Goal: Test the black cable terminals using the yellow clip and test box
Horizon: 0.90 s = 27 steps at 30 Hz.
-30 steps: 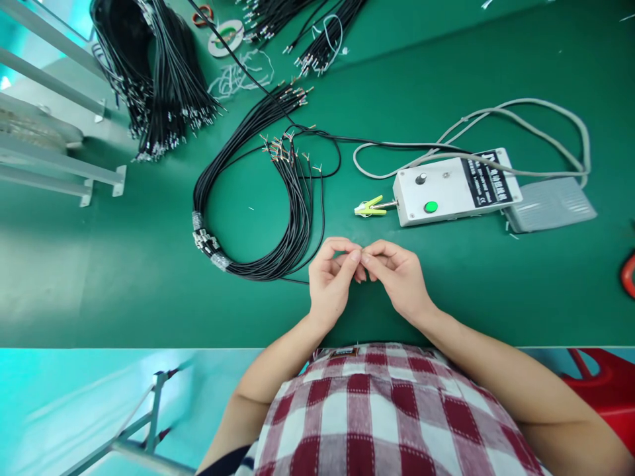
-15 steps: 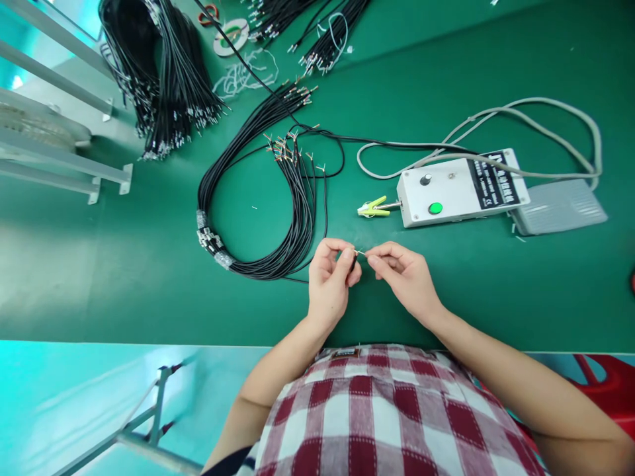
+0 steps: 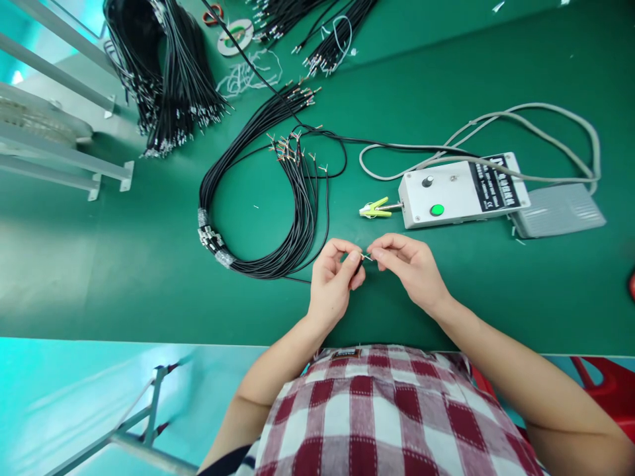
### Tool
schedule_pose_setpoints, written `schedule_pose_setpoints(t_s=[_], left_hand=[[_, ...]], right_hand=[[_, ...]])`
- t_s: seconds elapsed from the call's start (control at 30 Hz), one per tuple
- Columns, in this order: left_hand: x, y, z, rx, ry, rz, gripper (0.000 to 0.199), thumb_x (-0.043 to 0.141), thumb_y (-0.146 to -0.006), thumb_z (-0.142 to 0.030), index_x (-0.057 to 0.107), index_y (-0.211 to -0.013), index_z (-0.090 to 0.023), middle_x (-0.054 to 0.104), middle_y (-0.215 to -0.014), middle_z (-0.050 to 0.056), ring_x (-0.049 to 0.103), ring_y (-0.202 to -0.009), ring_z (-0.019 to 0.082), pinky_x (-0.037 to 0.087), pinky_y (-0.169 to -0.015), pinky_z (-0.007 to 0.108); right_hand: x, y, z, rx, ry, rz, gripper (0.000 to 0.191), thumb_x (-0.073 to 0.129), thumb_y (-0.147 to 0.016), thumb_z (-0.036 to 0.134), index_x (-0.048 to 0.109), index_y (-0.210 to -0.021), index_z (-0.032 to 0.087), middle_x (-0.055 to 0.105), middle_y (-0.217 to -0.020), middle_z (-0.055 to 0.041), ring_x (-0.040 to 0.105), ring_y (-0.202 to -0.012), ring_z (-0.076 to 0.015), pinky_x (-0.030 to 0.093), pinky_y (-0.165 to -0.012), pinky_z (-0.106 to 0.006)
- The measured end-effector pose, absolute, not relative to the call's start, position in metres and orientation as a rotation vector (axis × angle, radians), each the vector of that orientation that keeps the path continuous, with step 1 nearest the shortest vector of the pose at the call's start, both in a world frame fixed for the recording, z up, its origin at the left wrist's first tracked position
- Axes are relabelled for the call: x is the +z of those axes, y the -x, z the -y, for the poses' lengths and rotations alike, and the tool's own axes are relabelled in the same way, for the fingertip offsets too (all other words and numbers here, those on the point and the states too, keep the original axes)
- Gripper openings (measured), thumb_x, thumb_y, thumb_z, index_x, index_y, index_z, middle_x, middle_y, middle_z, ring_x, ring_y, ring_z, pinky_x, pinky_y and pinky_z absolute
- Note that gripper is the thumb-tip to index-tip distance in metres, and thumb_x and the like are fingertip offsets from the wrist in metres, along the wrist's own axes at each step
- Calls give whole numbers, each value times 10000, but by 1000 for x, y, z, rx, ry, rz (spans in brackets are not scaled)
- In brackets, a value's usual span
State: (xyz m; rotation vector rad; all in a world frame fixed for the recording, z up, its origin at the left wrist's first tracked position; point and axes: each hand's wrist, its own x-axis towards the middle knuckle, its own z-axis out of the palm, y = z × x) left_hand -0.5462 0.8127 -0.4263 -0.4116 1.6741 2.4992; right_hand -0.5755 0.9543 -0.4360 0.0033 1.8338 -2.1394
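Observation:
My left hand (image 3: 336,277) pinches the end of a black cable (image 3: 359,266), whose thin stripped wires stick out between the fingertips. Close on its right, my right hand (image 3: 409,268) has thumb and forefinger closed on the tip of those fine wires. Left of both hands lies a looped bundle of black cables (image 3: 258,269) with bare coloured ends, wrapped at its left side. Beyond my right hand is a white box (image 3: 451,192) with a green button, and yellow-green clips (image 3: 378,207) project from its left end.
A grey pedal (image 3: 560,210) and grey cord (image 3: 560,109) lie by the box. More black cables (image 3: 183,79), a tape roll (image 3: 235,37), white strings (image 3: 251,76) and orange-handled scissors (image 3: 213,14) are at the back left. Metal rails (image 3: 64,155) stand at the left.
Both hands have shifted slightly to the right, and my right fingers are pinched a little differently at the wires. The whole view has moved slightly.

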Motion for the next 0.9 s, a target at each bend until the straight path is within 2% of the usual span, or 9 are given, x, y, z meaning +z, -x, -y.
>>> schedule_pose_setpoints(t_s=[0.1, 0.37, 0.5, 0.67, 0.9], left_hand=[[-427, 545, -812, 2484, 391, -1688, 280, 757, -824, -370, 562, -829, -170, 515, -729, -40, 413, -445, 21, 266, -432, 192], [-428, 543, -808, 2426, 286, -1674, 231, 712, -869, -348, 569, -851, -168, 523, -753, -37, 422, -443, 12, 267, -440, 189], [-428, 543, -807, 2417, 285, -1688, 241, 719, -863, -357, 571, -853, -167, 524, -759, -36, 429, -443, 12, 271, -442, 193], [-429, 542, -807, 2410, 284, -1684, 261, 727, -852, -381, 568, -861, -174, 507, -737, -45, 425, -444, 17, 272, -435, 192], [-429, 542, -807, 2406, 269, -1687, 245, 713, -866, -368, 564, -867, -174, 515, -766, -38, 419, -447, 14, 274, -437, 195]], right_hand=[[-436, 576, -955, -2085, 66, -1871, 232, 708, -814, 417, 669, -771, 193, 615, -676, 5, 519, -614, -118, 455, -594, -262], [-433, 586, -968, -1975, 327, -2054, 174, 622, -891, 348, 617, -804, 198, 608, -764, -4, 543, -700, -135, 457, -678, -274], [-425, 592, -978, -1864, 404, -2095, 187, 621, -895, 362, 641, -805, 200, 638, -779, -16, 564, -713, -150, 475, -687, -287], [-424, 589, -982, -1804, 592, -2180, 109, 649, -884, 317, 692, -889, 217, 655, -824, -27, 594, -716, -155, 500, -702, -307], [-430, 586, -980, -1803, 692, -2234, 65, 627, -899, 226, 655, -841, 218, 615, -782, -2, 578, -696, -140, 476, -686, -296]])
